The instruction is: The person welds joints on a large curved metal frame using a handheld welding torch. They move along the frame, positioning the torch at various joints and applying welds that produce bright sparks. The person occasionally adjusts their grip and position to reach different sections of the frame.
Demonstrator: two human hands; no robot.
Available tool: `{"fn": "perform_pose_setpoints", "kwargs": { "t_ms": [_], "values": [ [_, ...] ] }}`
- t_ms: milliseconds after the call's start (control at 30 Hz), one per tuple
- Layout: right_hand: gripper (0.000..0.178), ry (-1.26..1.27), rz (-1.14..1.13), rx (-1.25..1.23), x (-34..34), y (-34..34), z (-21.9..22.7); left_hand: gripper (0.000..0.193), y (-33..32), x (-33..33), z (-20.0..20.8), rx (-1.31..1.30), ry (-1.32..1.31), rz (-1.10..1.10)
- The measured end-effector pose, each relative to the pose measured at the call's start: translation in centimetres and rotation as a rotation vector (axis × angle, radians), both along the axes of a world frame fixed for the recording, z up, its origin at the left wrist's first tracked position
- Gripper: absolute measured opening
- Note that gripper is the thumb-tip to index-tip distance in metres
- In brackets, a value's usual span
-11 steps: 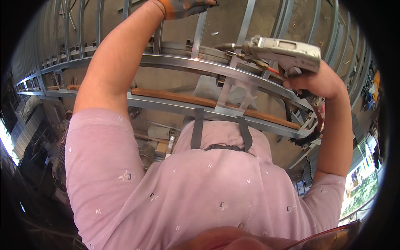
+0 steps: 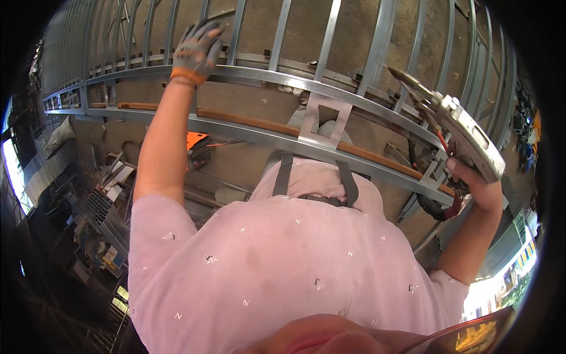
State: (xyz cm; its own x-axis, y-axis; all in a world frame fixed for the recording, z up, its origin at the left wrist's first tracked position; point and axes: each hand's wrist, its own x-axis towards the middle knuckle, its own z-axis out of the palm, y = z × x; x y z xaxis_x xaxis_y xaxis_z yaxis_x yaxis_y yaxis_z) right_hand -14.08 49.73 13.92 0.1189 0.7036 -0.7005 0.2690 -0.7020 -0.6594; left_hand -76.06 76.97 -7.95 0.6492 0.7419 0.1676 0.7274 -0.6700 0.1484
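A grey glove with an orange cuff covers my left hand (image 2: 197,53), which is over the long metal rail (image 2: 268,77) at the left. Its fingers stretch forward, somewhat blurred; whether they touch the rail I cannot tell. My bare right hand (image 2: 476,182) grips a pale metal welding gun (image 2: 471,137) by its lower part at the right. The gun tilts, its pointed nozzle (image 2: 402,76) up and leftward above the frame. Metal slats (image 2: 282,29) run away from the rail at intervals. A flat plate with an opening (image 2: 309,118) bridges this rail and a nearer one (image 2: 253,134).
A brown strip (image 2: 247,121) lies along the nearer rail. A dark hose (image 2: 436,211) hangs below my right hand. On the left floor are an orange-topped object (image 2: 196,140), a dark grid (image 2: 100,207) and scattered scraps. Another slatted section stretches away at far left.
My left hand has come back toward me and left, down to the rail. The welding gun has swung right and nearer, away from the slat joint, its nozzle now tilted up. The view has shifted.
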Motion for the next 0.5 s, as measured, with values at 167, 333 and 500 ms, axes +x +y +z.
{"fn": "perform_pose_setpoints", "kwargs": {
  "t_ms": [167, 333, 500],
  "values": [
    [0.043, -0.187, -0.176, 0.144, 2.1, -11.4, 2.3, 0.026, -10.3, -8.2, 3.0, -0.108, 0.134, 0.072],
    [0.043, -0.207, -0.341, 0.233, -1.9, -18.6, 3.0, 0.025, -13.1, -12.7, 2.2, -0.166, 0.13, 0.122],
    [0.043, -0.151, -0.464, 0.226, -10.9, -19.4, 3.3, 0.024, -8.6, -12.6, 2.1, -0.18, 0.018, 0.015]
  ]
}}
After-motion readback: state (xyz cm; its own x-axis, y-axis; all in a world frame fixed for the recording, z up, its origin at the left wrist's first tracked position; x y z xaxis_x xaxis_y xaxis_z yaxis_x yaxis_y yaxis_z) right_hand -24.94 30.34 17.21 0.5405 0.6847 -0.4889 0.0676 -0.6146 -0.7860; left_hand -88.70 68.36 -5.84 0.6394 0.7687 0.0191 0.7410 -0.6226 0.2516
